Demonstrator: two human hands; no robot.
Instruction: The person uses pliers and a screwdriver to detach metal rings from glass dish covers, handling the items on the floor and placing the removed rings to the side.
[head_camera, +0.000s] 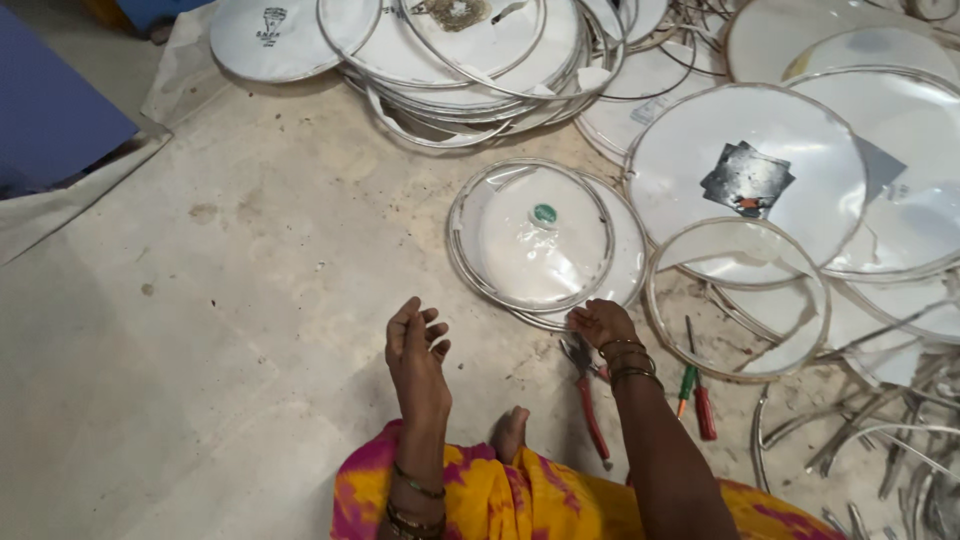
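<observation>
- Your right hand (598, 322) is down on the floor, fingers curled onto the near rim of the small round drumhead (535, 240) with the green sticker. It looks like a light pinch on the edge, not a full grab.
- Your left hand (415, 345) hovers empty at about 9 o'clock from the right one, fingers loosely bent and apart, touching nothing.
- That drumhead sits at 12 o'clock from your hands, stacked on another hoop-rimmed skin.
- The red-handled pliers (585, 385) lie just under your right wrist at 6 o'clock, with two screwdrivers (697, 395) at 3 o'clock. All are untouched.
- Progress-wise, I'd guess there's plenty left: piles of white drumheads (745, 170) at 12 to 2 o'clock, and loose metal hoops (880, 440) at 4 o'clock.
</observation>
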